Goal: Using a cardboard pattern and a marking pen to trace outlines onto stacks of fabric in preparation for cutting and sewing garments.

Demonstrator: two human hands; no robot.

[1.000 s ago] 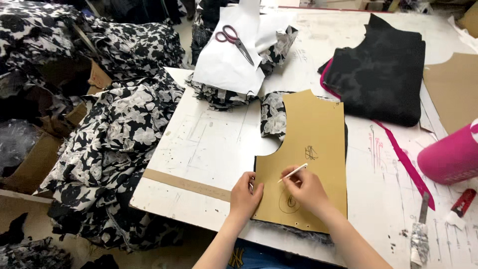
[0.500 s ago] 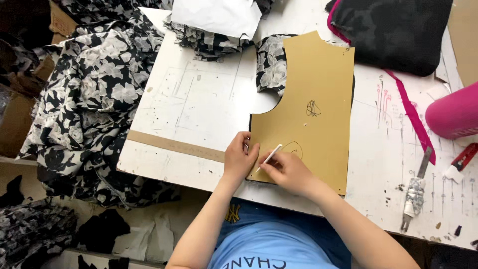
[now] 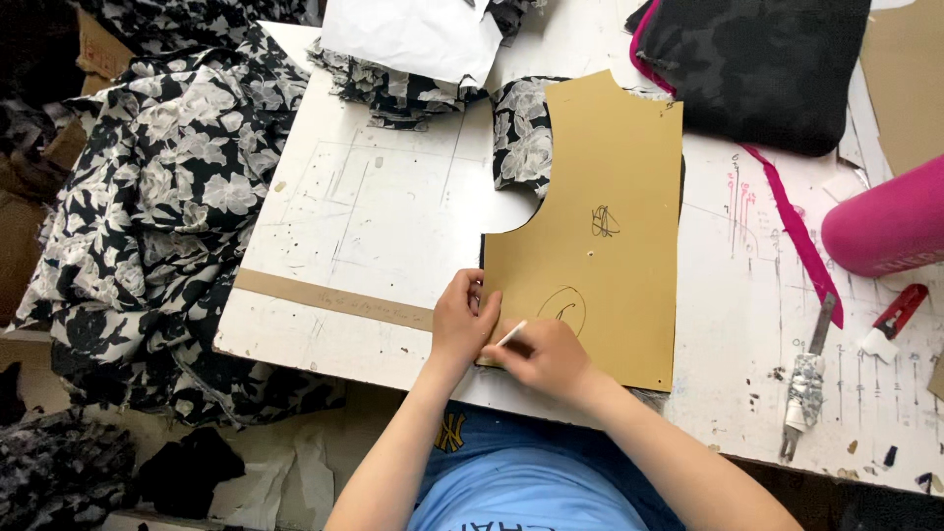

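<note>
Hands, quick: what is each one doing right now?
Left hand: open, fingers pressed flat on the edge of the brown cardboard pattern.
Right hand: closed around a thin white chalk stick, tip at the pattern's lower corner.

Tan pattern card [image 3: 610,246], black-and-white floral fabric [image 3: 167,197], pink roll [image 3: 885,226].

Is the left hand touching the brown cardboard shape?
Touching. The head view shows the left hand with fingers pressed on the brown cardboard shape's left edge.

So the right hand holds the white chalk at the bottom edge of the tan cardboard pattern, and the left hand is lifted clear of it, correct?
Not quite. In the head view the left hand rests on the tan cardboard pattern at its lower left edge. The right hand does hold the white chalk there.
</note>
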